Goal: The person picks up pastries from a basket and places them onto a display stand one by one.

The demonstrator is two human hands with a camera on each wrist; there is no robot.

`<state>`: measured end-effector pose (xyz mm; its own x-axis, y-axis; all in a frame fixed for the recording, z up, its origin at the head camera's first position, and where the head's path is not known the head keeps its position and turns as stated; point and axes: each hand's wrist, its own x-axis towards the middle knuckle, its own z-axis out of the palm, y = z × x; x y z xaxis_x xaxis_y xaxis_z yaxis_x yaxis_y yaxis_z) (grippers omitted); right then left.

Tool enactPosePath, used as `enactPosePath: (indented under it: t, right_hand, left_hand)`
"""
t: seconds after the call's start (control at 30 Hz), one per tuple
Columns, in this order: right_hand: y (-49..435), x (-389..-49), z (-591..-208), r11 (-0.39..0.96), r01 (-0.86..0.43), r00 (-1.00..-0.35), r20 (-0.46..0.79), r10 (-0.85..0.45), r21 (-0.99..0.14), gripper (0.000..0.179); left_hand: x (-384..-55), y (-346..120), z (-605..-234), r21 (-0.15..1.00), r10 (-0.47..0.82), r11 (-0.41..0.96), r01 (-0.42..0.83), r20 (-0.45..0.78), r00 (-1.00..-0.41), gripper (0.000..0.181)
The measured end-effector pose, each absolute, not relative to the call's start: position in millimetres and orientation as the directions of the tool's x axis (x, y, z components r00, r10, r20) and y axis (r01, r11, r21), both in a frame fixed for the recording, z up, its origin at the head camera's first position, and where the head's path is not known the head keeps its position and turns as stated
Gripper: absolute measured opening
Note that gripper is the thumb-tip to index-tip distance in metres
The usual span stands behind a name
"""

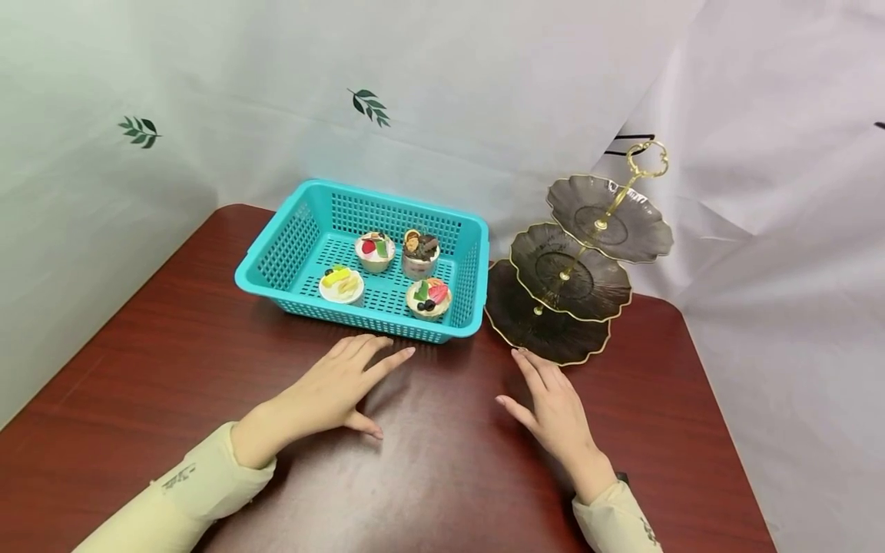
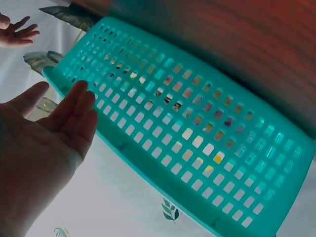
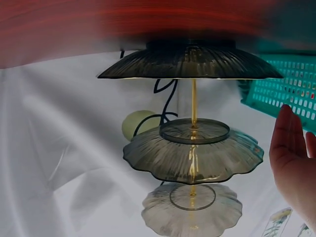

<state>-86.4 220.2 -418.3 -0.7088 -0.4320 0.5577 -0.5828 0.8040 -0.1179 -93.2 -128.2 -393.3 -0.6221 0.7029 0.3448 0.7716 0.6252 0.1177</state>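
My left hand (image 1: 332, 388) hovers in front of the turquoise plastic basket (image 1: 276, 298), its fingers loosely spread and nothing in them. Inside the basket sit several small dessert cups: one with yellow fruit (image 1: 342, 286), one with a raspberry (image 1: 375, 251), a chocolate-topped one (image 1: 420, 253) and one with strawberry and blueberries (image 1: 429, 298). My right hand (image 1: 553, 407), also holding nothing, has its fingertips just before the bottom plate of a three-tier dark, gold-rimmed cake stand (image 1: 570, 276). The left wrist view shows the basket's slotted side (image 2: 197, 123) beyond the left fingers.
A reddish-brown wooden table (image 1: 429, 476) carries everything. White cloth (image 1: 442, 92) with leaf prints hangs behind it and at the sides. The stand is right of the basket, close to its corner. A rounded yellowish object (image 3: 138, 122) and dark cables show behind the stand in the right wrist view.
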Motion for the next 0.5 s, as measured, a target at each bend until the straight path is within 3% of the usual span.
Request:
enactPosePath:
  t: [0.37,0.5]
  right_hand:
    - [214,-89,-418,0.799,-0.591,-0.694,0.576,-0.432,-0.113,0.071]
    - [214,-91,-416,0.794,-0.599,-0.683,0.584,-0.439,-0.103,0.07]
  left_hand:
    - [-101,-138,-380,0.113,0.665,0.588,0.801,0.496,-0.558,0.095]
    - [-106,-144,-377,0.106,0.643,0.602,0.791,0.522,-0.56,0.093]
